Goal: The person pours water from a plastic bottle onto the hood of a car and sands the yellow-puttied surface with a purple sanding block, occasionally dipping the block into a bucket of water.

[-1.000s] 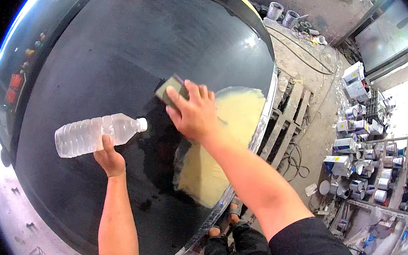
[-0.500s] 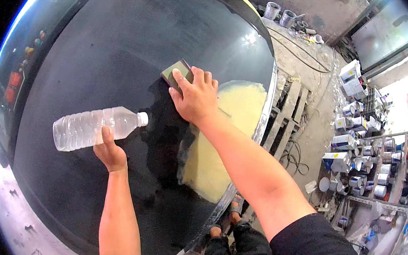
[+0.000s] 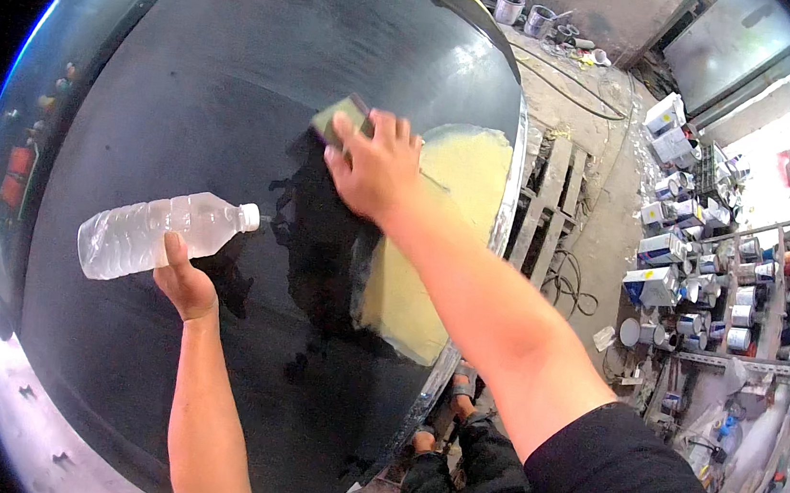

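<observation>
My left hand (image 3: 187, 284) is wrapped round a clear ribbed plastic bottle (image 3: 160, 233), its thumb on the near side. The bottle lies nearly level above a dark car hood (image 3: 189, 100), its white cap pointing right. Its contents look clear. My right hand (image 3: 376, 169) grips a flat greenish sanding block (image 3: 341, 121) with a dark edge, pressing it against the hood; the block is slightly smeared by motion. Below my right wrist and forearm, a pale yellow filler patch (image 3: 465, 172) covers part of the hood near its right edge. Dark wet streaks (image 3: 319, 239) lie between bottle and patch.
The windshield (image 3: 34, 151) borders the hood on the left. Beyond the hood's right edge are a wooden pallet (image 3: 549, 200), a looped cable (image 3: 572, 282) and my feet (image 3: 462, 403). Several paint cans (image 3: 656, 285) crowd the shelves and floor at the far right.
The whole view has shifted a little up and left. My left hand and the bottle have drawn slightly left. The sanding block has moved only slightly over the hood, still under my right hand.
</observation>
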`<action>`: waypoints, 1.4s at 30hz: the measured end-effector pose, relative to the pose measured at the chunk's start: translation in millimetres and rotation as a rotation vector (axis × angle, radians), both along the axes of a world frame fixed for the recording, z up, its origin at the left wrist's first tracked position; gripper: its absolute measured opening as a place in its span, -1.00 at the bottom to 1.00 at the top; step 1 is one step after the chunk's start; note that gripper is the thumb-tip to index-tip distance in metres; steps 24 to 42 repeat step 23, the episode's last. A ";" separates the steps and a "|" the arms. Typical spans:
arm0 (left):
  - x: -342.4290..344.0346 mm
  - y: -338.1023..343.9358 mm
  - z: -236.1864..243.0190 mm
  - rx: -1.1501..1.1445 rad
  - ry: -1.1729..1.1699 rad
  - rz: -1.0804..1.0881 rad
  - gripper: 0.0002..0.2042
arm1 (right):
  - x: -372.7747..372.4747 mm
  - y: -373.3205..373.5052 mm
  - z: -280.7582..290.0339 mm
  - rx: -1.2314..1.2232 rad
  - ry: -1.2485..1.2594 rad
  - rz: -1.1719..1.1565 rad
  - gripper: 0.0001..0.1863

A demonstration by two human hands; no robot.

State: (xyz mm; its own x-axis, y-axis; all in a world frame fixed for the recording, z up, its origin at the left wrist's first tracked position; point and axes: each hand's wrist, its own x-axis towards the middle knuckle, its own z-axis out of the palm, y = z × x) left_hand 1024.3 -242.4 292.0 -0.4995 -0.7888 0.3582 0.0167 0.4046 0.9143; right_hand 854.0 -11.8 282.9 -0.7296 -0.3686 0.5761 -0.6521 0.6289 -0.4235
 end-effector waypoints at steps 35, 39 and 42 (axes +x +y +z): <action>-1.9 4.3 8.5 -0.014 -0.039 -0.104 -0.39 | 201.6 42.0 -30.6 -0.035 -0.082 0.191 -0.23; -1.9 4.3 8.5 -0.014 -0.039 -0.104 -0.39 | 201.6 42.0 -30.6 -0.035 -0.082 0.191 -0.23; -1.9 4.3 8.5 -0.014 -0.039 -0.104 -0.39 | 201.6 42.0 -30.6 -0.035 -0.082 0.191 -0.23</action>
